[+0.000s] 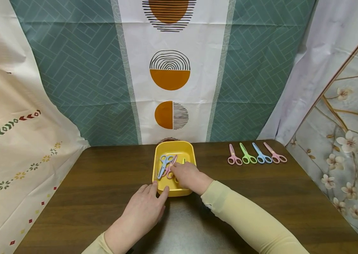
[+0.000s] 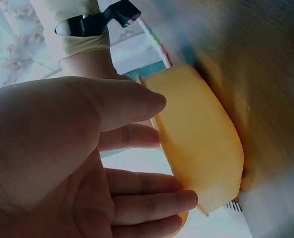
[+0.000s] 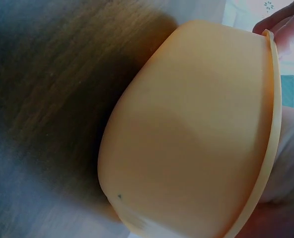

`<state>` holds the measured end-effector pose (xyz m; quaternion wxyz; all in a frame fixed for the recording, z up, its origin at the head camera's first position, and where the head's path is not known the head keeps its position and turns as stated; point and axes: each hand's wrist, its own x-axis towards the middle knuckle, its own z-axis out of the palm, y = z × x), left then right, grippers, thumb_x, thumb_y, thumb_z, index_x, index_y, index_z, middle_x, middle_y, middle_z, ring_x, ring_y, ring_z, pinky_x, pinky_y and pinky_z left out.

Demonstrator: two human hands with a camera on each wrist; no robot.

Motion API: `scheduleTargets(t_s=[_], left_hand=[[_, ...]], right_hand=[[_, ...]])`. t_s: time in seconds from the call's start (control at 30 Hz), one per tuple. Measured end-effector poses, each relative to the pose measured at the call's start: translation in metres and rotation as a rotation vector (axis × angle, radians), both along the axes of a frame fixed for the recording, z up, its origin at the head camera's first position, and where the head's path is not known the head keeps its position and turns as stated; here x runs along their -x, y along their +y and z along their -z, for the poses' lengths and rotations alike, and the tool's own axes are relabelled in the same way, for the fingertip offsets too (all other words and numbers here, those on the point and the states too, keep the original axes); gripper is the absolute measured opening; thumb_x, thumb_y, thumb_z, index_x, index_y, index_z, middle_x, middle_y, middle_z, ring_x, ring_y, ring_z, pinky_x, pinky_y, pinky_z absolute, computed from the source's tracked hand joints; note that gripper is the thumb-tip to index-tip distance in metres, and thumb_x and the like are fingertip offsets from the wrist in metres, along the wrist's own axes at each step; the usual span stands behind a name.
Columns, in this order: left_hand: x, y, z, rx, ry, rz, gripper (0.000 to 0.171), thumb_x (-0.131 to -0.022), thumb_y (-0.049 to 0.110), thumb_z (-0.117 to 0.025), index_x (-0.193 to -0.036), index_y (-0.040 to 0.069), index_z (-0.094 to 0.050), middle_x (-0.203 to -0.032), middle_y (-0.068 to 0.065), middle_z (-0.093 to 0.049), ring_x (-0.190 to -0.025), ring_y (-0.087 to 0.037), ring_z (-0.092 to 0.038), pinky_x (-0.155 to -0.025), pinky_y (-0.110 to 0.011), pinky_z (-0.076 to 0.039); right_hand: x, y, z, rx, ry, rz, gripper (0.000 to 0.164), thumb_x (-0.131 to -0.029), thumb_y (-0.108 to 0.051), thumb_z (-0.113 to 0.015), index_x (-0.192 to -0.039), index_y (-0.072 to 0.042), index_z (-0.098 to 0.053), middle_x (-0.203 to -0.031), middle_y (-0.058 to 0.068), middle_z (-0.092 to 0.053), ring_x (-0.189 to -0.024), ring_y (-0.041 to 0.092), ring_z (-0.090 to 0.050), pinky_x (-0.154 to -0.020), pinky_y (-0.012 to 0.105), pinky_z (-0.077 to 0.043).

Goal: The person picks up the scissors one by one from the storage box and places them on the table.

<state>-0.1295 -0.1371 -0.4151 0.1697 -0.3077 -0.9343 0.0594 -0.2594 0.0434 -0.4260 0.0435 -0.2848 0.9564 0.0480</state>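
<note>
A yellow plastic bin (image 1: pixel 174 193) stands on the table. Inside it lie blue scissors (image 1: pixel 162 168), pink scissors (image 1: pixel 169 171) and green scissors (image 1: pixel 183 161), the last mostly covered by my right hand. That right hand (image 1: pixel 187 174) reaches down into the bin, its fingers at the pink scissors; its fingertips are hidden, so I cannot tell whether they pinch anything. My left hand (image 1: pixel 144 203) touches the bin's near left corner with fingers fairly straight. In the left wrist view, the thumb (image 2: pixel 137 103) and fingers lie along the bin's rim.
To the right on the brown table (image 1: pixel 115 169) lies a row of scissors: pink (image 1: pixel 234 155), green (image 1: pixel 247 154), blue (image 1: pixel 261 153) and another pink pair (image 1: pixel 274 153). Patterned curtains (image 1: pixel 93 70) hang behind and at both sides of the table.
</note>
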Motion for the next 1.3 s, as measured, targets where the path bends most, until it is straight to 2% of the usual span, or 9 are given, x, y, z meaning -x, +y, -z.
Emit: scheduleTargets(t_s=[0.13, 0.3, 0.43, 0.67, 0.9, 0.97, 1.07, 1.3], left_hand=[[-0.0002, 0.0, 0.0006, -0.005, 0.006, 0.004, 0.053, -0.092, 0.031, -0.088, -0.137, 0.01, -0.072, -0.128, -0.029, -0.073, -0.114, -0.038, -0.075, -0.105, -0.049, -0.058], [0.0002, -0.0005, 0.0029, -0.011, 0.045, 0.018, 0.053, -0.09, 0.031, -0.09, -0.135, 0.01, -0.073, -0.124, -0.029, -0.074, -0.111, -0.037, -0.076, -0.103, -0.049, -0.058], [-0.0003, -0.0005, 0.0026, -0.008, 0.046, 0.017, 0.053, -0.09, 0.031, -0.089, -0.135, 0.01, -0.073, -0.125, -0.029, -0.074, -0.11, -0.037, -0.076, -0.103, -0.049, -0.059], [0.0022, -0.0003, 0.0056, -0.003, 0.051, 0.025, 0.055, -0.087, 0.03, -0.091, -0.134, 0.009, -0.072, -0.123, -0.03, -0.074, -0.108, -0.038, -0.076, -0.101, -0.05, -0.059], [0.0001, -0.0005, 0.0038, -0.001, 0.066, 0.025, 0.053, -0.089, 0.031, -0.09, -0.134, 0.009, -0.072, -0.123, -0.029, -0.074, -0.109, -0.037, -0.076, -0.103, -0.049, -0.057], [0.0007, -0.0007, 0.0054, 0.0, 0.071, 0.025, 0.053, -0.088, 0.03, -0.09, -0.133, 0.009, -0.072, -0.122, -0.029, -0.074, -0.108, -0.038, -0.076, -0.103, -0.05, -0.057], [0.0013, -0.001, 0.0072, -0.002, 0.077, 0.027, 0.053, -0.087, 0.03, -0.091, -0.132, 0.009, -0.073, -0.121, -0.029, -0.074, -0.107, -0.038, -0.076, -0.102, -0.051, -0.057], [0.0028, -0.0005, 0.0084, -0.005, 0.097, 0.04, 0.054, -0.085, 0.03, -0.092, -0.131, 0.009, -0.073, -0.118, -0.029, -0.075, -0.105, -0.039, -0.076, -0.1, -0.051, -0.058]], right_hand=[[0.0007, 0.0006, 0.0015, 0.02, -0.003, 0.006, 0.049, -0.102, -0.02, -0.079, -0.149, -0.016, -0.064, -0.152, 0.004, -0.065, -0.118, 0.03, -0.067, -0.107, 0.042, -0.055], [0.0034, 0.0004, 0.004, 0.057, -0.013, 0.018, 0.05, -0.099, -0.02, -0.081, -0.146, -0.018, -0.064, -0.153, 0.004, -0.064, -0.123, 0.033, -0.064, -0.109, 0.045, -0.053], [0.005, -0.0003, 0.0055, 0.06, -0.011, 0.026, 0.046, -0.099, -0.02, -0.082, -0.143, -0.019, -0.066, -0.155, 0.004, -0.063, -0.124, 0.034, -0.061, -0.107, 0.044, -0.054], [0.0062, -0.0008, 0.0054, 0.029, -0.01, 0.02, 0.044, -0.097, -0.021, -0.084, -0.139, -0.018, -0.071, -0.154, 0.003, -0.063, -0.115, 0.026, -0.054, -0.099, 0.037, -0.053], [0.0072, 0.0003, 0.0064, 0.071, -0.003, 0.011, 0.055, -0.095, -0.021, -0.086, -0.146, -0.014, -0.066, -0.156, 0.005, -0.061, -0.123, 0.028, -0.055, -0.106, 0.037, -0.052], [0.007, 0.0008, 0.0072, 0.093, -0.003, 0.012, 0.054, -0.096, -0.02, -0.085, -0.145, -0.013, -0.065, -0.156, 0.006, -0.061, -0.122, 0.029, -0.055, -0.106, 0.038, -0.052], [0.0063, 0.0019, 0.0083, 0.131, 0.01, 0.006, 0.05, -0.096, -0.019, -0.084, -0.142, -0.011, -0.066, -0.153, 0.007, -0.062, -0.12, 0.03, -0.056, -0.106, 0.039, -0.053], [0.004, 0.0055, 0.0055, 0.214, 0.04, -0.017, 0.033, -0.092, -0.016, -0.088, -0.12, -0.014, -0.072, -0.133, 0.005, -0.07, -0.105, 0.025, -0.052, -0.091, 0.034, -0.051]])
